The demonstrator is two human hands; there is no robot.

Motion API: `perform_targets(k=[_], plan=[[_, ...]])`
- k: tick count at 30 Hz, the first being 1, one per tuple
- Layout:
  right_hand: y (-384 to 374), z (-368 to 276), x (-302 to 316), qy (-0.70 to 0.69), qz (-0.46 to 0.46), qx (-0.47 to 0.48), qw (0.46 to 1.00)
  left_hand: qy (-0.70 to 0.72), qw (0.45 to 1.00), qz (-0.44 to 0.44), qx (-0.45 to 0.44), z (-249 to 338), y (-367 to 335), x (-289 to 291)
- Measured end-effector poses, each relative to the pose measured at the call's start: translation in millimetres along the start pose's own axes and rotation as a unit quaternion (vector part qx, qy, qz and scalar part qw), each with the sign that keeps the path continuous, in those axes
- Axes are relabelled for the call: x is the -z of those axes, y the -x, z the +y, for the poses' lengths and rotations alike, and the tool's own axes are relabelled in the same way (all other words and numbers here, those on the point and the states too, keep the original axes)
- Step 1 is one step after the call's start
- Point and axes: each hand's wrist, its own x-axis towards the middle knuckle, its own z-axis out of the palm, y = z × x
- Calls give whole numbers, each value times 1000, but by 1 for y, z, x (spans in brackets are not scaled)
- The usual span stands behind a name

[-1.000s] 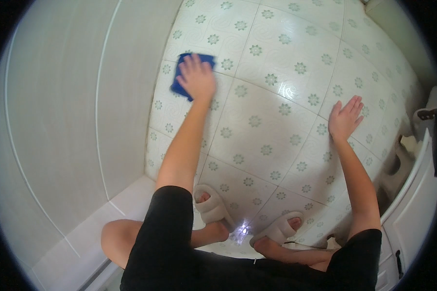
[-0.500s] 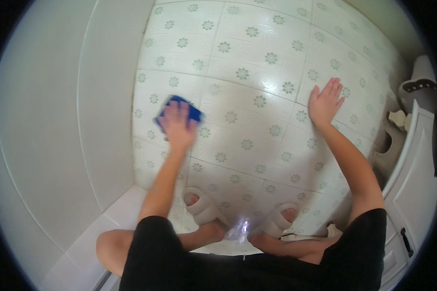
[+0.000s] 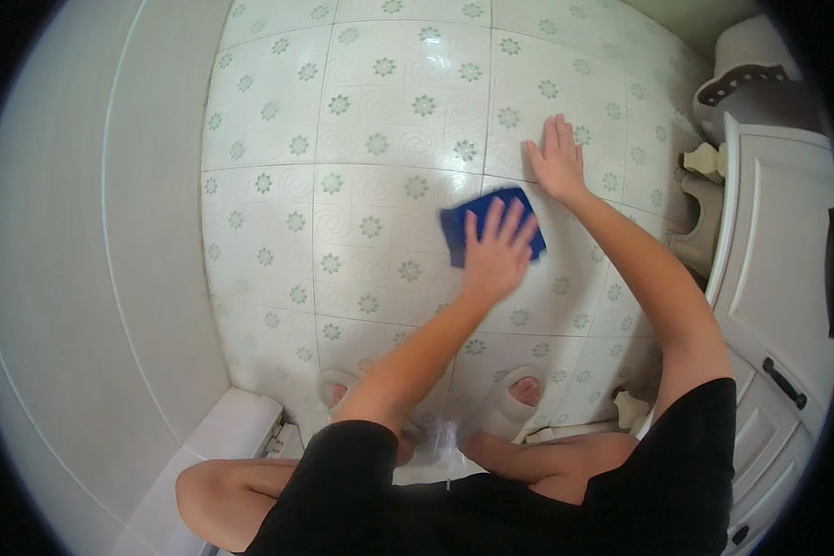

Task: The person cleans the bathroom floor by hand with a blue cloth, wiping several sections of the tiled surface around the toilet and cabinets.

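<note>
Spread flat over a dark blue cloth (image 3: pixel 463 227) is my left hand (image 3: pixel 500 255), fingers stretched out and apart, pressing it against the tiled floor (image 3: pixel 371 195). The cloth lies folded and a little crumpled, slightly blurred by motion. Farther up and to the right, my right hand (image 3: pixel 558 159) rests on bare tiles with its fingers extended and nothing in it. The two hands are close together but do not touch. My left forearm slants across toward the middle of the floor.
White slippers (image 3: pixel 500 412) are on my feet below the hands. On the right stands a white cabinet (image 3: pixel 778 232) with dark handles, beside a toilet-like white fixture (image 3: pixel 760 65). A pale wall (image 3: pixel 93 232) and a white ledge (image 3: pixel 236 417) border the left side.
My left hand has swept the blue cloth rightward across the floor, nearer my right hand. The view has shifted right; my right hand stays at about the same tiles.
</note>
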Motion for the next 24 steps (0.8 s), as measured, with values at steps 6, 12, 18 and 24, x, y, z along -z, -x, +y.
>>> perform_targets(k=[6,12,18,24], plan=[[142,89,-7,111,-28,158,981,25,996,-54,-68,-46,69,28],[303,142,1,85,-184,148,968,-211,958,69,181,-264,61,122],[364,191,-52,26,105,-175,979,-214,874,112,422,-233,-61,91],[381,183,-88,17,177,-223,958,-172,977,78,98,-21,-93,-11]])
